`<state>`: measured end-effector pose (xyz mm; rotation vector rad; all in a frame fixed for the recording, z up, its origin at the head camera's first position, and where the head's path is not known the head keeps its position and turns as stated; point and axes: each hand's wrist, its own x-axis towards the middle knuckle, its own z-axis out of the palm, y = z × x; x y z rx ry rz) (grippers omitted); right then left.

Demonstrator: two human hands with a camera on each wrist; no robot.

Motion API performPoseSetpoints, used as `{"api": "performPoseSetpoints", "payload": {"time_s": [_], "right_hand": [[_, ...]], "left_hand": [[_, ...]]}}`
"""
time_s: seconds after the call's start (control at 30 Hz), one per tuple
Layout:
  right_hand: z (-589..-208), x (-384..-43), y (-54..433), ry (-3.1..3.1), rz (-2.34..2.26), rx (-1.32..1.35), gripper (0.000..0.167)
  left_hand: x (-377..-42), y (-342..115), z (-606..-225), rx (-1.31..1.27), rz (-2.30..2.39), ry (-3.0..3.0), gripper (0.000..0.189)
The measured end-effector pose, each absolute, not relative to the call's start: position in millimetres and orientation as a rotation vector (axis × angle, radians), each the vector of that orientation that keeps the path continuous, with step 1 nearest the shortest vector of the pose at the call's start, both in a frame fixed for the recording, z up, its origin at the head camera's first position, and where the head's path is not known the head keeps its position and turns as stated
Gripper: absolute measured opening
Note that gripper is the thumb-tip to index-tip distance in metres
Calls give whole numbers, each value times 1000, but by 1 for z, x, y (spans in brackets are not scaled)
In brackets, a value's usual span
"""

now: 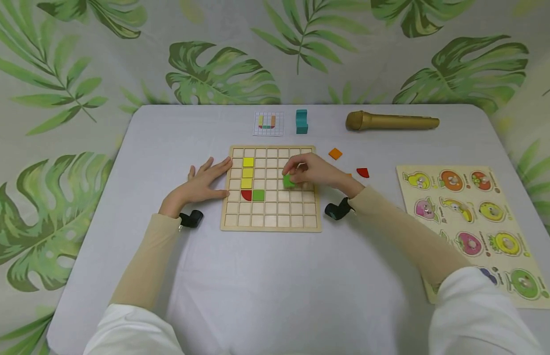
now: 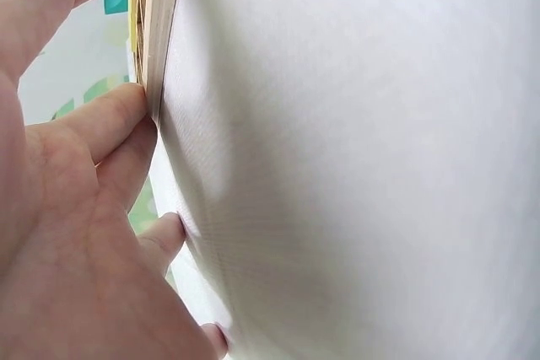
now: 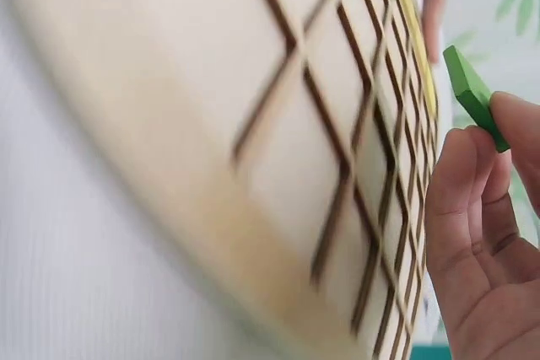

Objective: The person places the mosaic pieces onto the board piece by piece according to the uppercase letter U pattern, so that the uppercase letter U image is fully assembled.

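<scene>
A wooden grid board (image 1: 270,224) lies in the middle of the table. On its left side are several yellow square tiles (image 1: 247,172) in a column, a red quarter-circle tile (image 1: 246,195) below them and a green square tile (image 1: 258,195) beside the red one. My right hand (image 1: 315,170) pinches another green square tile (image 3: 472,94) between thumb and fingers, held above the right part of the board. My left hand (image 1: 199,185) lies with its fingers spread, fingertips touching the board's left edge (image 2: 164,40).
Behind the board are a pattern card (image 1: 268,124), a teal block (image 1: 301,122) and a gold microphone (image 1: 392,121). An orange tile (image 1: 335,154) and a red quarter-circle tile (image 1: 362,172) lie right of the board. A fruit puzzle board (image 1: 474,236) sits far right.
</scene>
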<state>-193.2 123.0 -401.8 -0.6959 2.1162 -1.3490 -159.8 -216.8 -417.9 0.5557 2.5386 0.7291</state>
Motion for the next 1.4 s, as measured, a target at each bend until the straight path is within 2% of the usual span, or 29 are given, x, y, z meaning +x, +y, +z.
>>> {"api": "performPoseSetpoints", "payload": {"time_s": [0.3, 0.77, 1.03, 1.4], "right_hand": [[-408, -178, 81, 2161, -1191, -831, 12], [-406, -167, 72, 2359, -996, -903, 9], [-408, -180, 102, 2272, -1203, -783, 9], [-402, -195, 187, 2256, -1370, -547, 20]], "left_hand": [[-160, -218, -419, 557, 724, 2540, 87], [-159, -217, -417, 559, 733, 2539, 86], [-160, -218, -419, 555, 717, 2537, 87], [-160, -218, -419, 558, 725, 2538, 87]]}}
